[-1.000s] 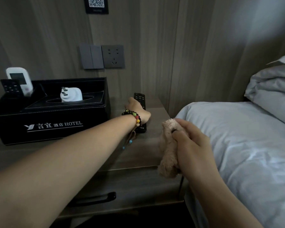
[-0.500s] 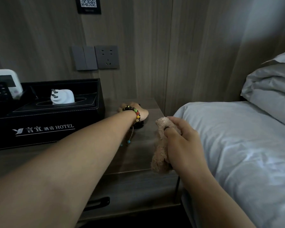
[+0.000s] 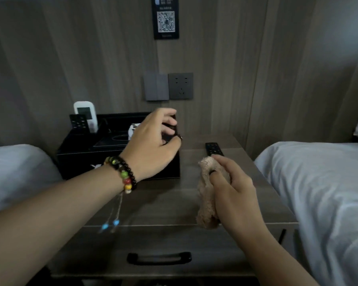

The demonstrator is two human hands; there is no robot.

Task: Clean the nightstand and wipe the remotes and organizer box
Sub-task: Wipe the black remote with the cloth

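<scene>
The black organizer box [image 3: 74,162] stands at the back left of the wooden nightstand [image 3: 163,205]. A white remote [image 3: 85,112] and a small black remote [image 3: 78,123] stand upright in its left compartment. A white plug adapter [image 3: 132,129] lies on its lid. My left hand [image 3: 153,143], with a bead bracelet on the wrist, hovers over the box's right end, fingers curled round a small dark object [image 3: 171,130] I cannot identify. A long black remote [image 3: 213,148] lies flat at the back right. My right hand [image 3: 234,193] grips a tan fluffy cloth [image 3: 206,195] just in front of it.
White bedding flanks the nightstand: one bed at the left [image 3: 15,168], another at the right [image 3: 318,182]. A drawer with a black handle [image 3: 159,258] sits below the top. On the wood wall are switches [image 3: 155,86], a socket [image 3: 180,85] and a QR sign [image 3: 165,19].
My left hand has lifted off the long black remote and swung left over the organizer box's right end. My right hand with the cloth stays put. The view has shifted left.
</scene>
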